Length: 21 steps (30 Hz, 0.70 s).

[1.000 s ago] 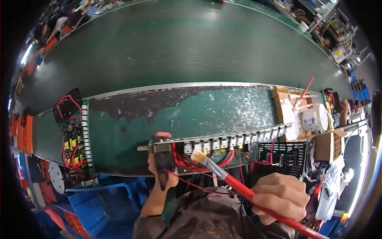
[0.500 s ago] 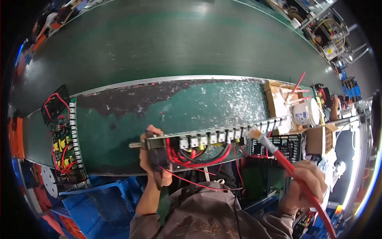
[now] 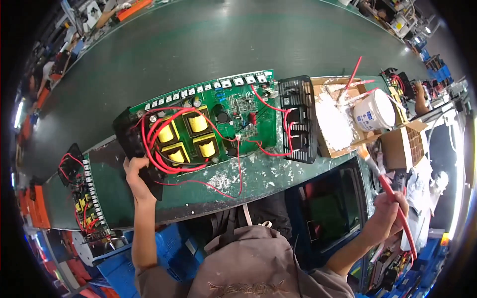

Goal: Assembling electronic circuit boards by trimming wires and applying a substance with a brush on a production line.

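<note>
A green circuit board [image 3: 261, 131] lies face up across the bench, with yellow transformers, red wires and a row of white-coated parts on its far edge. My left hand [image 3: 138, 176] is closed on the black end panel [image 3: 130, 136] at the board's left end; some fingers are hidden behind it. On the right, a black vented panel [image 3: 298, 141] joins the board by red wires. My right hand [image 3: 388, 214] grips a red-handled brush [image 3: 386, 185], its bristles beside the near right corner of a shallow cardboard box [image 3: 322, 145], apart from the board.
White paste [image 3: 334, 119] coats the inside of that box, where a white bucket [image 3: 376, 111] and red-handled sticks stand. A divided carton [image 3: 405, 144] sits to its right. Another circuit board [image 3: 89, 193] rests at left. Beyond the bench runs a wide green conveyor [image 3: 223, 39]. Blue crates [image 3: 169, 253] stand below.
The circuit board has gone from edge-on to lying face up, farther off. My left hand moved left with its end panel. The brush has left the board's edge and moved right.
</note>
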Tool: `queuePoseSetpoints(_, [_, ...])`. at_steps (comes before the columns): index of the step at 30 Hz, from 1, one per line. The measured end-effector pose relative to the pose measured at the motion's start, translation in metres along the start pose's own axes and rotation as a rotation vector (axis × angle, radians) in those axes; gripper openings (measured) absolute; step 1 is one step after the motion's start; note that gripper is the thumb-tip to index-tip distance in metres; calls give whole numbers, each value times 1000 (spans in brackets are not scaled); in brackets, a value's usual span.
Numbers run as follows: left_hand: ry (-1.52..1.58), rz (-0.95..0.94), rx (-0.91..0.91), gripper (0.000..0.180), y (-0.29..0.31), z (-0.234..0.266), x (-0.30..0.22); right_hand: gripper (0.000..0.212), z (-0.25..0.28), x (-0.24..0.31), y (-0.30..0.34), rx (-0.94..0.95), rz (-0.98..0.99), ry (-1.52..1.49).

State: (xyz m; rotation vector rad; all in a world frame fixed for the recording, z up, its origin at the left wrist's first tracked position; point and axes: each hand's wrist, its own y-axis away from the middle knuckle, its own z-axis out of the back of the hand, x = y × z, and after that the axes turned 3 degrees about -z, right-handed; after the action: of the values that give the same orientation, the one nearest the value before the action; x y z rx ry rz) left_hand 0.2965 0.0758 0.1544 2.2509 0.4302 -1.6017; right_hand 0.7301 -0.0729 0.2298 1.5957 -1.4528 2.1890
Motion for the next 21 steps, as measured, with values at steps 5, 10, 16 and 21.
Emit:
queuePoseSetpoints(5, [-218,50,-65,10,5,-17,-38,24,33,-35,17,-220,-210,94])
queuePoseSetpoints(10, [-188,349,-193,15,7,-10,-44,19,39,-65,20,-216,-313,126])
queuePoseSetpoints(16, [152,293,-380,11,71,9,-67,9,21,-125,22,-71,-196,-590])
queuePoseSetpoints(21, [284,76,-719,9,139,59,-54,10,-51,-81,17,74,-426,-213])
